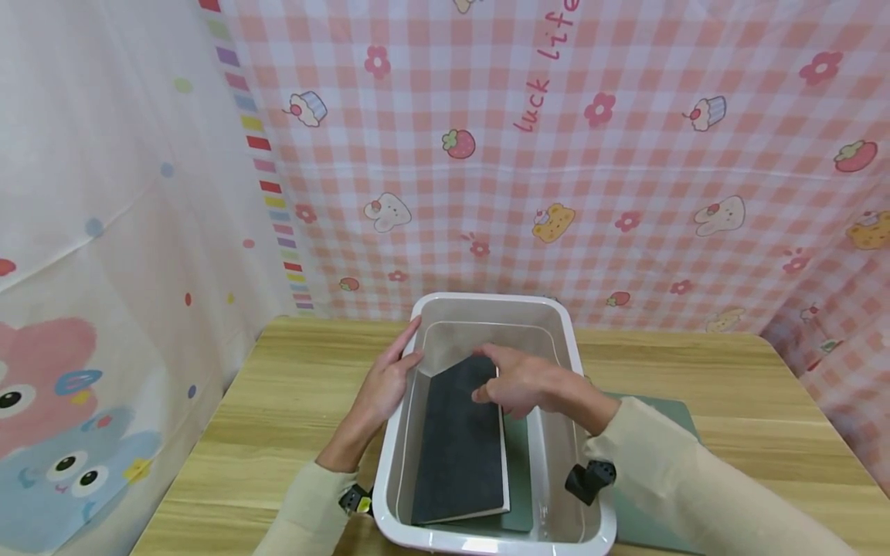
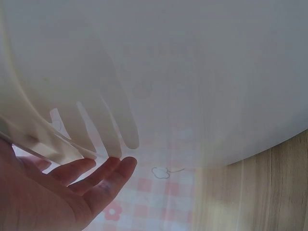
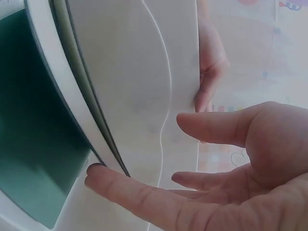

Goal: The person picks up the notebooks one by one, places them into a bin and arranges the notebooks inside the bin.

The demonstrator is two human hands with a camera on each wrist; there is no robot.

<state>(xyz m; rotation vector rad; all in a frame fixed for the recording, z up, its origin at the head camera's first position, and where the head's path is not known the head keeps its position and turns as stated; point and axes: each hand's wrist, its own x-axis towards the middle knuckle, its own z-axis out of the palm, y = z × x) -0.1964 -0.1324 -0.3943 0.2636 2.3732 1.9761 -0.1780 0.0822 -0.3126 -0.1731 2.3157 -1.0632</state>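
A white plastic tub [image 1: 489, 297] stands on the table, its long side pointing away from me. Inside lies a dark-covered book [image 1: 455, 448] with white page edges, on top of a green flat book or board [image 1: 518, 471]. My left hand [image 1: 386, 380] grips the tub's left rim, thumb over the edge and fingers along the outer wall. Over the book's far right corner reaches my right hand [image 1: 521, 382], thumb and fingers spread apart. In the right wrist view its index finger [image 3: 134, 195] comes right to the end of the white page edge [image 3: 67, 72].
Right of the tub, a green flat sheet or board [image 1: 670, 413] lies on the wooden table [image 1: 306, 401], partly covered by my right forearm. A pink checked cloth [image 1: 501, 177] hangs behind the table, and a white printed cloth [image 1: 139, 255] hangs at the left.
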